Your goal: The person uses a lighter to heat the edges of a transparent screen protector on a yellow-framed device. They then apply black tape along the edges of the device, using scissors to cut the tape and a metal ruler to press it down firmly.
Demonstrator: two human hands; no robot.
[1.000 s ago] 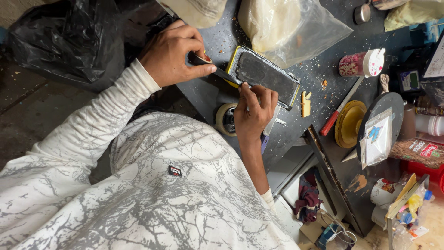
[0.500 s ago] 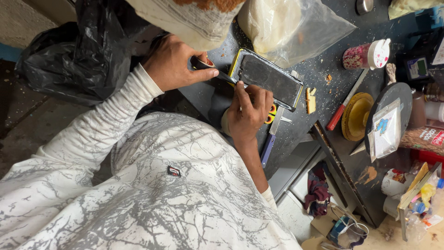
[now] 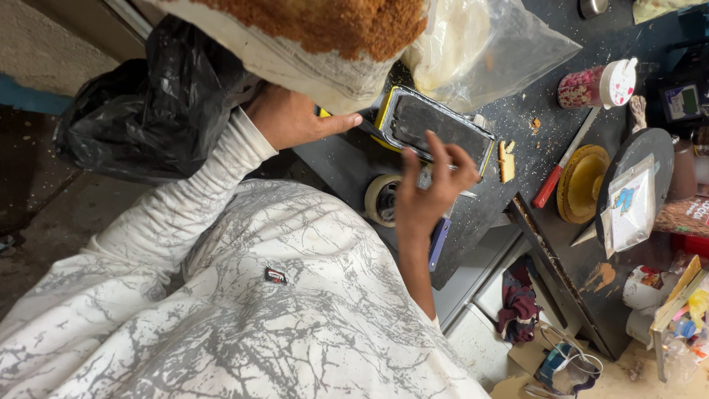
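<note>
Phone (image 3: 442, 131), dark screen up, sits in a yellow frame (image 3: 384, 118) on the dark tabletop (image 3: 347, 166), near the tabletop's left edge. Left hand (image 3: 292, 118) is at the frame's left end, thumb stretched toward it; the hand's upper part is hidden behind the cap brim (image 3: 310, 52), so can't tell if its grip is closed on anything. Right hand (image 3: 428, 188) is raised over the phone's near edge, fingers curled together around a thin pale tool (image 3: 428, 176); tool type unclear.

Roll of tape (image 3: 380, 199) lies flat just left of the right hand, touching the tabletop. Clear plastic bag (image 3: 487, 44) is beyond the phone, black bag (image 3: 148, 111) off the tabletop to the left. Red-handled tool (image 3: 565, 159) and round yellow disc (image 3: 583, 181) lie to the right, well apart from the phone.
</note>
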